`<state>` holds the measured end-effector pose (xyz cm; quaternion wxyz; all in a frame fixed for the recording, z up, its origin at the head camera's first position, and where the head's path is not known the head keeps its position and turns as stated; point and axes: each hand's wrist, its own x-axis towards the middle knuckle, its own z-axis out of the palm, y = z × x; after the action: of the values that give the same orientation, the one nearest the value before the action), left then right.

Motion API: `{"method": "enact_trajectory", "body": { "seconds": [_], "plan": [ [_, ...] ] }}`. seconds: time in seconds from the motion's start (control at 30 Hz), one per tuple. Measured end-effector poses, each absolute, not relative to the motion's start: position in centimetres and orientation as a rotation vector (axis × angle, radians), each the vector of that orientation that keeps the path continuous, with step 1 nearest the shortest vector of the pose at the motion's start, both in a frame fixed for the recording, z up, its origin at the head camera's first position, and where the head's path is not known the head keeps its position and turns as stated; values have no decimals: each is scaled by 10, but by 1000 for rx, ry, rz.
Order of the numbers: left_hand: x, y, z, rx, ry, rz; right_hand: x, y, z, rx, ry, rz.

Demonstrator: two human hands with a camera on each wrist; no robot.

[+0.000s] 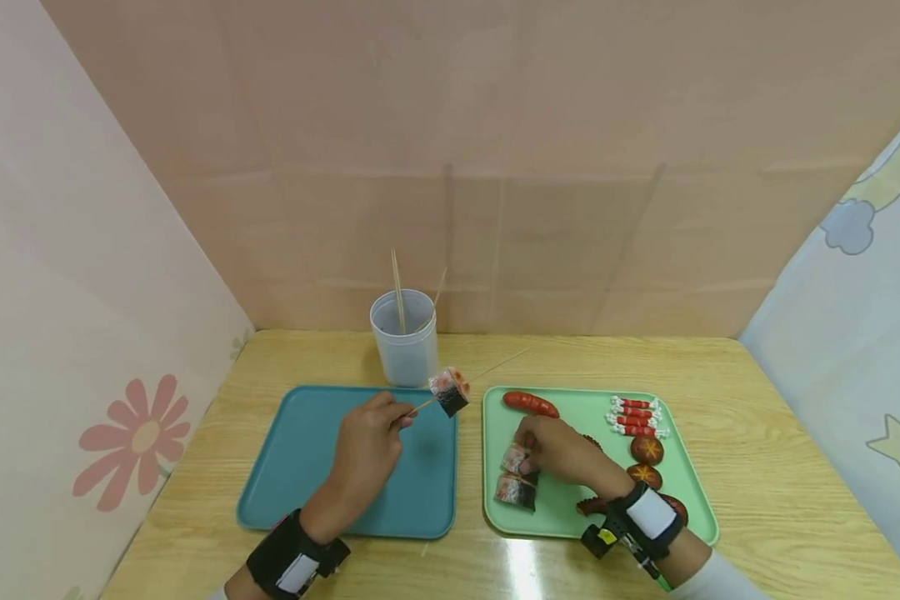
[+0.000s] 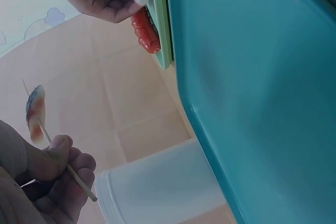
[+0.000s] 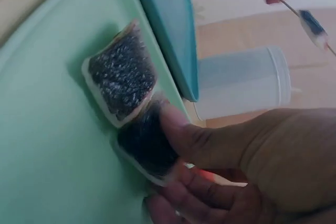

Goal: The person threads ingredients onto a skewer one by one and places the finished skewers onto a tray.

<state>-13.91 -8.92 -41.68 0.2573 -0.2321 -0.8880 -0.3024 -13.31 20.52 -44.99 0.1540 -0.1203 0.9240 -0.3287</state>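
Note:
My left hand (image 1: 363,454) pinches a thin wooden skewer (image 2: 79,183) above the blue tray (image 1: 420,496). A fish chunk (image 1: 448,392) with dark skin and pale pink flesh is threaded on it, its bare tip pointing right. Over the left side of the green tray (image 1: 693,496), my right hand (image 1: 566,454) pinches a second fish chunk (image 3: 147,142) between thumb and fingers. A similar fish chunk (image 3: 123,74) lies right beside that one on the tray. Behind the right hand is a red scored sausage (image 1: 531,404).
A white cup (image 1: 408,358) with several skewers (image 1: 398,287) stands behind the blue tray. At the green tray's right lie several red-and-white sticks (image 1: 636,415) and brown mushroom caps (image 1: 647,450). Dark red pieces (image 1: 591,506) are partly hidden under the right wrist.

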Motion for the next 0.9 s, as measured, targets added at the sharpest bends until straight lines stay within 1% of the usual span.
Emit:
{"method": "enact_trajectory", "body": {
  "seconds": [0.1,0.2,0.33,0.47,0.67,0.9],
  "plan": [
    [-138,-89,-418,-629,-2413,-823,-134,210,-452,-298,2612,-1035],
    [-138,-88,-418,-623,-2424,-829,-135,216,-446,-224,2584,-1155],
    [-137,-87,-417,-624,-2424,-827,-140,226,-424,-120,2502,-1438],
    [-137,-86,-417,-639,-2403,-820,-146,237,-399,-73,2379,-1717],
    [-136,-84,-418,-648,-2390,-810,-150,245,-375,-103,2138,-2034],
    [-137,-82,-421,-651,-2405,-779,-147,244,-367,-108,2062,-2113]
  ]
}}
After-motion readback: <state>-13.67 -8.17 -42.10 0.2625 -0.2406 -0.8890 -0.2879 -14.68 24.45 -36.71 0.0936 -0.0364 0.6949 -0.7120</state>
